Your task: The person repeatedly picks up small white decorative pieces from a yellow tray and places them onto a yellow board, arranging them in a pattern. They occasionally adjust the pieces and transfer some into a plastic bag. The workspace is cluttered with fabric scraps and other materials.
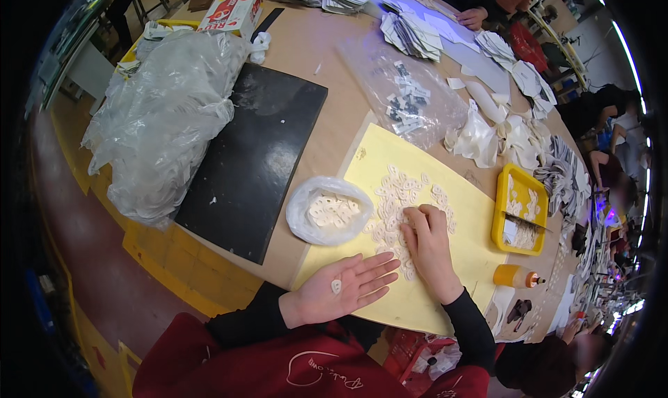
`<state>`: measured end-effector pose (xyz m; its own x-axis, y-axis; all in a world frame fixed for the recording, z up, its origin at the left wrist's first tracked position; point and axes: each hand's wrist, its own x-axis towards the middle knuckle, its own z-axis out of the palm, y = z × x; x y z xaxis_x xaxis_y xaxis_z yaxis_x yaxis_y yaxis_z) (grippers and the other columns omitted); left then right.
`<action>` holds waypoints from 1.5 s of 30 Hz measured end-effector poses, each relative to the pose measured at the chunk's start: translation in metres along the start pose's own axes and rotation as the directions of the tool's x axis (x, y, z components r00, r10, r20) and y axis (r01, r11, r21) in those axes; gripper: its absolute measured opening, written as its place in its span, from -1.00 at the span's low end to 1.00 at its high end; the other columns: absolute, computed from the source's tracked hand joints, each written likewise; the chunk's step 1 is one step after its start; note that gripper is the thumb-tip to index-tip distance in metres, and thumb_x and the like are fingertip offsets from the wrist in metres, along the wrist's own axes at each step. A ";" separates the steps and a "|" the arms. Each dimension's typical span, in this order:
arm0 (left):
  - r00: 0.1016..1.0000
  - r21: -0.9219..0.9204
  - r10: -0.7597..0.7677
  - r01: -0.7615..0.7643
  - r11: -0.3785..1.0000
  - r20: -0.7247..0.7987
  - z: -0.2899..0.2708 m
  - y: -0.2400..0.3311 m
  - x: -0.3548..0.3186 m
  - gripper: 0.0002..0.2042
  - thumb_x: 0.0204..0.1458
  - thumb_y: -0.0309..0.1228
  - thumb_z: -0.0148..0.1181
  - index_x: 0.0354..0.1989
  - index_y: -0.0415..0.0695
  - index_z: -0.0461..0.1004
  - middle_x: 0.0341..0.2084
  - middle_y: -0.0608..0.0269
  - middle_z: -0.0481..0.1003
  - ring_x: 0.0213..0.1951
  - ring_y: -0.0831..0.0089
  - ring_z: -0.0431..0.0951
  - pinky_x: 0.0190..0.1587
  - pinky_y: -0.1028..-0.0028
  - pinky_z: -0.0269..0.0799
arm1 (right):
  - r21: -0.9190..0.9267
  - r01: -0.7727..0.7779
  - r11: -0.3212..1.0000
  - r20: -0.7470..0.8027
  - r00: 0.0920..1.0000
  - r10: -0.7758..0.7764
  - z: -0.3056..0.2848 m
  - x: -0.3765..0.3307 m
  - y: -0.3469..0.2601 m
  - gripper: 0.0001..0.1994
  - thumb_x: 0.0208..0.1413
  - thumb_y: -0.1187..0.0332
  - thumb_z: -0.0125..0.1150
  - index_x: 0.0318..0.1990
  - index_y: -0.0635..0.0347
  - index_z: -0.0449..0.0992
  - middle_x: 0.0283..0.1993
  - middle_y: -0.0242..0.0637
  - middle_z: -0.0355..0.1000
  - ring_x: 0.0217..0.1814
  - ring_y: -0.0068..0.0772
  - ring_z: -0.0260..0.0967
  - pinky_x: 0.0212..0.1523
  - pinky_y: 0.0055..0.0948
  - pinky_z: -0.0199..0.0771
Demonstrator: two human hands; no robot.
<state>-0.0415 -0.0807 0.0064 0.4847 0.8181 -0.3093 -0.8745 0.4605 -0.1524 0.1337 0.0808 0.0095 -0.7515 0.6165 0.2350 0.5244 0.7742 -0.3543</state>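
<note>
My left hand [346, 284] is held palm up with its fingers stretched flat. One small cream oval piece [337, 286], with what looks like a hole, rests on the palm. Over a spread-out pile of similar cream pieces [395, 189], my right hand [429, 248] points down, its fingers bent and drawn together at the pile's near edge. Whatever is between those fingertips is hidden. The pile lies on a yellow sheet [466, 189]. Just beyond my left hand, an open white plastic bag [299, 213] holds more of these pieces.
To the right stand a yellow divided tray [498, 217] and a yellow bottle [511, 275]. A black board [268, 133] and a bulky clear plastic bag [163, 113] lie left. Farther back are a bag of small labels [410, 95], stacked light pieces [410, 33] and another person's hand [473, 17].
</note>
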 end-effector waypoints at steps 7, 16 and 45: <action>0.998 0.003 -0.017 0.017 1.000 -0.060 0.004 -0.003 0.013 -0.47 0.50 -0.21 -0.29 0.54 -0.20 0.04 0.49 0.14 0.16 0.50 0.26 0.15 0.56 0.24 0.06 | 0.034 0.024 0.999 -0.073 0.997 -0.021 -0.002 -0.009 0.014 -0.83 0.14 0.53 0.41 -0.14 0.28 0.58 -0.34 -0.19 0.43 -0.37 -0.19 0.47 -0.39 -0.28 0.47; 0.994 0.032 -0.103 0.104 0.994 -0.037 0.003 -0.003 0.029 -0.48 0.51 -0.19 -0.30 0.50 -0.26 0.10 0.47 0.08 0.18 0.53 0.29 0.10 0.59 0.26 -0.03 | 0.093 0.121 0.988 -0.219 0.971 -0.099 -0.029 -0.009 0.014 -0.84 0.05 0.48 0.47 -0.23 0.21 0.61 -0.50 -0.26 0.47 -0.50 -0.23 0.48 -0.50 -0.33 0.44; 0.995 -0.018 0.040 -0.042 0.999 -0.092 -0.013 0.022 -0.004 -0.44 0.49 0.00 -0.23 0.42 -0.19 0.23 0.19 0.14 0.41 0.28 0.29 0.40 0.50 0.20 0.18 | 0.544 0.128 0.829 0.302 0.892 -0.336 -0.041 0.027 -0.062 -0.68 0.11 0.51 0.33 0.04 0.31 0.58 -0.06 -0.12 0.47 -0.07 -0.08 0.53 -0.08 -0.25 0.58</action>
<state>-0.0625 -0.0785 -0.0083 0.4453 0.8008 -0.4004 -0.8943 0.4193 -0.1559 0.0975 0.0555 0.0752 -0.9676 0.2465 0.0554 0.1205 0.6432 -0.7561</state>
